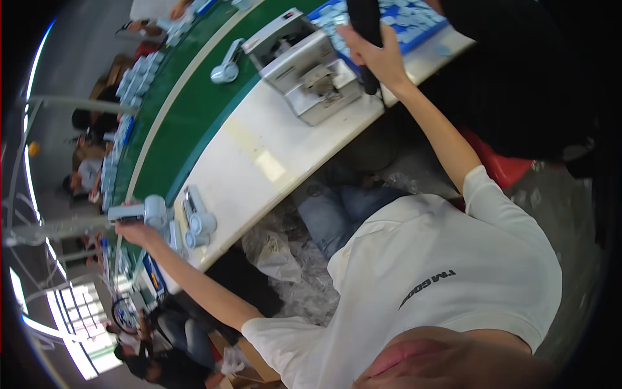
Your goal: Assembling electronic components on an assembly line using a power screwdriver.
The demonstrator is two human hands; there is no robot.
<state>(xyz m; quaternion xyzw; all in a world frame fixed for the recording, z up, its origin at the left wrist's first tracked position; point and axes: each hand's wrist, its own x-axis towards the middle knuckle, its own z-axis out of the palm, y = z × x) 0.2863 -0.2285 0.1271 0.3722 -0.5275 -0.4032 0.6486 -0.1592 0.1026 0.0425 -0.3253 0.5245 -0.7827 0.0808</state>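
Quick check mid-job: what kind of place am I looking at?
Most likely a factory assembly line: what looks like a green conveyor belt curves past a white workbench, light-blue pieces are lined up along its far side, and a blue tray holds many small parts.

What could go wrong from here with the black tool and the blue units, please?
The left hand holds a blue unit close to other units, which sit near the table's edge; a careless swing could knock one off. The black tool in the right hand is beside the machine and might bump it. It also appears to reach over the tray, so it could scatter the small pieces there.
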